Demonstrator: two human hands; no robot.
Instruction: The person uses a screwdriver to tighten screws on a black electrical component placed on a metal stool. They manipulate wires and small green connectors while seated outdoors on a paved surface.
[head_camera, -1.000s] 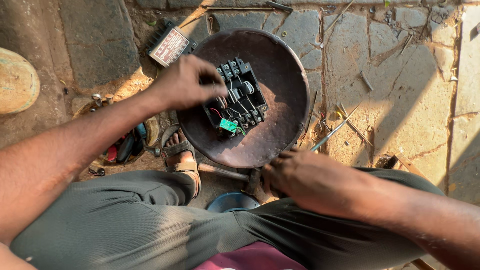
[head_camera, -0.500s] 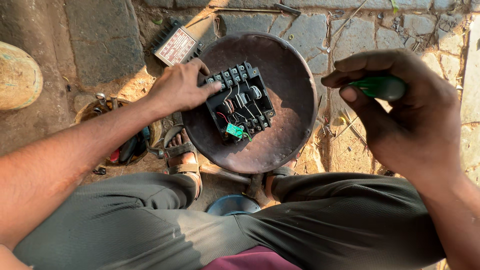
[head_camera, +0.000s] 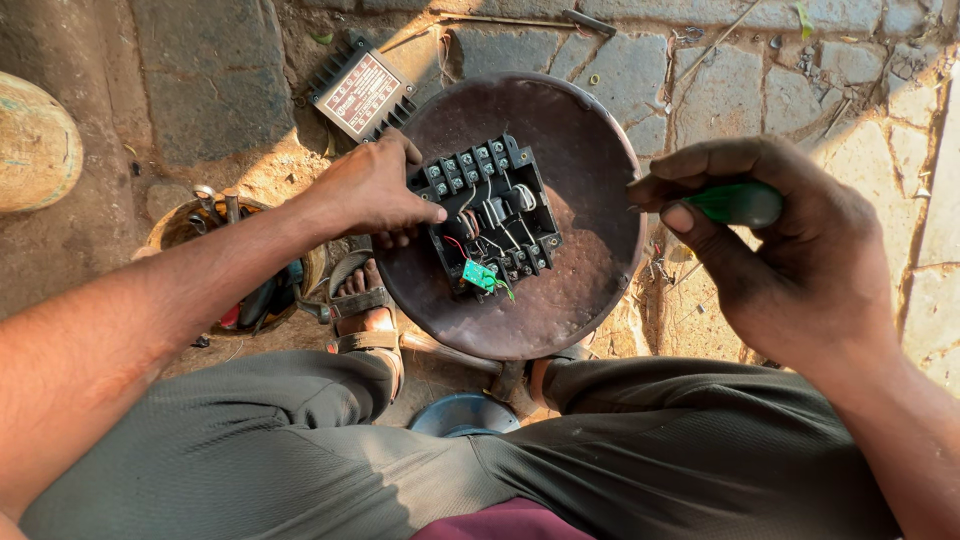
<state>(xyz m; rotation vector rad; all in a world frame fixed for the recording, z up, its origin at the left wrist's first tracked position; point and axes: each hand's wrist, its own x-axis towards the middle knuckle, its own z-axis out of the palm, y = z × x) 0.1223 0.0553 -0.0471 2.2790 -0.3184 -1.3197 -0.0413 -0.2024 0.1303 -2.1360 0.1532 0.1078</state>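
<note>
Your left hand (head_camera: 370, 190) pins the black terminal block (head_camera: 490, 215) at the centre of the rusty round pan (head_camera: 590, 300), fingers pressing its nine o'clock edge. Your right hand (head_camera: 790, 260), at three o'clock, has its grip closed on a green-handled screwdriver (head_camera: 740, 203). Press the block flat and seat the tip squarely in a screw.

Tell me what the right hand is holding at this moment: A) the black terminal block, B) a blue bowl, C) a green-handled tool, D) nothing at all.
C: the right hand is closed around a green-handled tool, raised beside the round metal pan, while the left hand rests on the black terminal block lying in that pan.
</note>
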